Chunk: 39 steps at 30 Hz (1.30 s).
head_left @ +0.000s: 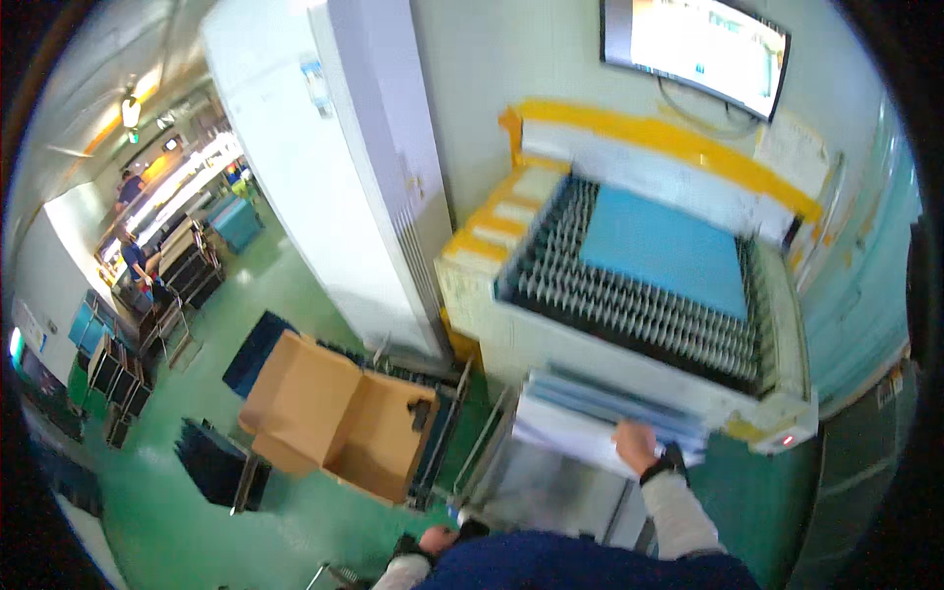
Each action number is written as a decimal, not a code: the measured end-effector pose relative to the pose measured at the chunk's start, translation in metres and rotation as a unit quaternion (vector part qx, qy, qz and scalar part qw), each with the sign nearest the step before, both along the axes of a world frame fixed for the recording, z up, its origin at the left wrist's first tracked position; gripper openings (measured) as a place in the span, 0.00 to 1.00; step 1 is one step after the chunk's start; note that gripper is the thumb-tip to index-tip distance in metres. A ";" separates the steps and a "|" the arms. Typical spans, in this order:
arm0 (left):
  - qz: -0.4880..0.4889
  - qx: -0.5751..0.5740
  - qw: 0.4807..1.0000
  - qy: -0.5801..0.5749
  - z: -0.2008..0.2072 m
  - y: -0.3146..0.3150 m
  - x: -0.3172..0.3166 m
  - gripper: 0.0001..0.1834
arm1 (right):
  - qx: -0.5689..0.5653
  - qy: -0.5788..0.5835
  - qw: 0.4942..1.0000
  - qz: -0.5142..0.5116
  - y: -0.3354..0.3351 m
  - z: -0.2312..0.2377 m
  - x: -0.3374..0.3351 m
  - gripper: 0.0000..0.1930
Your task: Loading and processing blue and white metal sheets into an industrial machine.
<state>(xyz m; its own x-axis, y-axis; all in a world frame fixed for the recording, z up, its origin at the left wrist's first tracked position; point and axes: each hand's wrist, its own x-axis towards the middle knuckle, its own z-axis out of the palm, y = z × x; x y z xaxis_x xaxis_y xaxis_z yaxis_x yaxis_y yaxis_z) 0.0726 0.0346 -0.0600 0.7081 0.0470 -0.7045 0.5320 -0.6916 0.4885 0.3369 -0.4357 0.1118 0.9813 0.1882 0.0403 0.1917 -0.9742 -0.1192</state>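
Note:
My right hand (636, 447) is closed at the upper edge of a white sheet (562, 433), the front one of several thin sheets standing on edge. Behind it, blue-grey sheets (619, 396) lean in the same row, in a metal-framed cart (551, 489). My left hand (438, 539) is low, by the cart's near left corner, next to a small dark thing; its fingers are too small and blurred to read. Beyond the cart, a flat light-blue sheet (664, 251) lies on the bed of dark rollers (629, 308) of a white machine.
An open cardboard box (379, 433) with a small black object inside sits on a dark rack to the left. A tall white cabinet (305, 167) stands behind it. A dark stand (221, 467) is farther left. A screen (698, 49) hangs above the machine. Two people work far left.

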 end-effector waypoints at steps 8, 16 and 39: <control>0.018 0.031 0.999 -0.027 0.017 -0.008 0.078 0.28 | 0.027 0.031 0.999 0.027 -0.001 0.039 -0.008 0.09; 0.001 0.025 0.999 -0.034 0.024 -0.014 0.092 0.29 | 0.000 -0.006 0.998 0.063 -0.004 0.179 -0.023 0.08; -0.006 0.005 0.998 -0.060 0.046 -0.025 0.016 0.28 | 0.428 -0.466 0.737 -0.237 -0.065 0.307 -0.065 0.08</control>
